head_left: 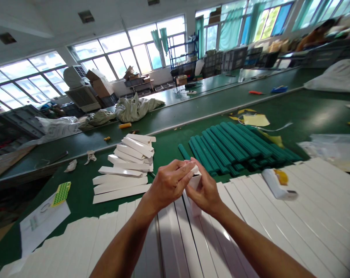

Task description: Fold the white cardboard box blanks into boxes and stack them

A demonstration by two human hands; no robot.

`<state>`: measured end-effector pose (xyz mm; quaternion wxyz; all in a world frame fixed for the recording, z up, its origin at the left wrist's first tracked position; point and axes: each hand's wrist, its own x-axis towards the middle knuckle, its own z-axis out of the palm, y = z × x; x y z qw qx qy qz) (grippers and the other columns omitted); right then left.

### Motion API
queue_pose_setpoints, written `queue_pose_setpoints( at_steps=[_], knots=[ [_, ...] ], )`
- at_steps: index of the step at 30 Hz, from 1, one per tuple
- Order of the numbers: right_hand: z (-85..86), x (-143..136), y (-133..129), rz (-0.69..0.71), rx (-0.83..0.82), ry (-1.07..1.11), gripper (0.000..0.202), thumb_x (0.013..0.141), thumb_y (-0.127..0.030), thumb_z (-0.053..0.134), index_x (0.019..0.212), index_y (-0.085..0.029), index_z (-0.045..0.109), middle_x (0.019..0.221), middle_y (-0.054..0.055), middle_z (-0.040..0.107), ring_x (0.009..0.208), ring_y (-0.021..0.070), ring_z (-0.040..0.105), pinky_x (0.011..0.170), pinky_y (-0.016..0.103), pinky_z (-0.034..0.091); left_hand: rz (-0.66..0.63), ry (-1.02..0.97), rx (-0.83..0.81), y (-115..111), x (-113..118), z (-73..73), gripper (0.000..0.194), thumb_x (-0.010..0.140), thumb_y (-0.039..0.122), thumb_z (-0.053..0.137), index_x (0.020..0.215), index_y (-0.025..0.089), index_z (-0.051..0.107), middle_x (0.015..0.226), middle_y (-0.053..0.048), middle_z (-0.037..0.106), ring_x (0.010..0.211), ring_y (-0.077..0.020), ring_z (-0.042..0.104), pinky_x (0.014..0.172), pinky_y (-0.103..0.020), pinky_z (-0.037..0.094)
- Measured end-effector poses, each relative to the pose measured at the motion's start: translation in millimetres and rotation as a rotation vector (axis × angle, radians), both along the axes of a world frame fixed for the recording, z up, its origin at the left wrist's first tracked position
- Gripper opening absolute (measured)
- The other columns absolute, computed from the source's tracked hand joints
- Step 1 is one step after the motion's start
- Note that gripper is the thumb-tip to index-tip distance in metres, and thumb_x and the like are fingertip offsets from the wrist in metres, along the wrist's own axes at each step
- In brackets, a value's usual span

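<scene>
Both hands meet at the upper end of a narrow white box [196, 182], which stands out above the row of white boxes. My left hand [170, 183] has its fingers bent together at the box's top end. My right hand [205, 189] is wrapped round the box's right side. A flap at the top end shows between the hands. Long flat white boxes [250, 216] lie side by side under my forearms. Beyond my right hand is a pile of green ribbed tubes [227, 144]. A stack of white box pieces [125, 166] lies to the left of my hands.
A white tape dispenser [279, 184] sits on the boxes at the right. A paper sheet [44, 222] with a yellow-green sticker sheet [61, 194] lies at the left. Behind are crumpled sacks [136, 108], a yellow sheet [256, 120] and clear plastic bags [334, 150]. A person is at the far right.
</scene>
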<state>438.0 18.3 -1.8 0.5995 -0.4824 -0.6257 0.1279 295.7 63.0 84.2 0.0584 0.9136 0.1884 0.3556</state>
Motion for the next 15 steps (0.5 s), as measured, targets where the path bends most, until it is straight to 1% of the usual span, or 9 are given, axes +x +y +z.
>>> queue_pose_setpoints(
  at_steps=[4, 7, 9, 12, 15],
  knots=[
    [2.5, 0, 1, 0.038, -0.039, 0.022, 0.072, 0.077, -0.018, 0.062, 0.146, -0.017, 0.038, 0.137, 0.014, 0.056, 0.122, 0.0271, 0.059, 0.105, 0.044, 0.048, 0.035, -0.025, -0.038, -4, 1, -2.3, 0.030, 0.097, 0.022, 0.048, 0.122, 0.016, 0.064, 0.104, -0.011, 0.069, 0.096, -0.0163, 0.067, 0.083, -0.029, 0.058],
    [4.0, -1, 1, 0.060, -0.049, 0.034, 0.073, 0.077, -0.018, 0.061, 0.146, -0.018, 0.038, 0.136, 0.014, 0.057, 0.120, 0.0276, 0.060, 0.105, 0.044, 0.049, 0.060, 0.000, -0.037, -5, 0, -1.6, 0.030, 0.097, 0.023, 0.048, 0.121, 0.015, 0.065, 0.104, -0.012, 0.068, 0.096, -0.0169, 0.066, 0.084, -0.031, 0.058],
    [4.5, -1, 2, 0.073, -0.051, 0.035, 0.073, 0.077, -0.019, 0.061, 0.146, -0.017, 0.038, 0.136, 0.015, 0.057, 0.120, 0.0280, 0.060, 0.104, 0.045, 0.049, 0.062, 0.051, -0.021, -4, -2, 1.3, 0.031, 0.097, 0.024, 0.047, 0.121, 0.014, 0.065, 0.102, -0.011, 0.068, 0.094, -0.0167, 0.066, 0.082, -0.031, 0.058],
    [5.1, -1, 3, 0.104, -0.065, 0.029, 0.072, 0.078, -0.019, 0.061, 0.146, -0.018, 0.036, 0.136, 0.015, 0.057, 0.120, 0.0272, 0.061, 0.103, 0.044, 0.050, 0.052, 0.143, 0.001, -2, -7, 8.4, 0.032, 0.098, 0.025, 0.045, 0.122, 0.017, 0.064, 0.098, -0.009, 0.068, 0.091, -0.0160, 0.067, 0.078, -0.029, 0.059],
    [5.9, -2, 4, 0.141, -0.086, 0.027, 0.076, 0.078, -0.019, 0.061, 0.148, -0.019, 0.032, 0.139, 0.015, 0.055, 0.121, 0.0263, 0.060, 0.103, 0.042, 0.050, 0.080, 0.215, 0.026, -1, -8, 13.5, 0.032, 0.097, 0.026, 0.046, 0.122, 0.017, 0.064, 0.097, -0.009, 0.068, 0.086, -0.0168, 0.068, 0.075, -0.030, 0.059]
  ],
)
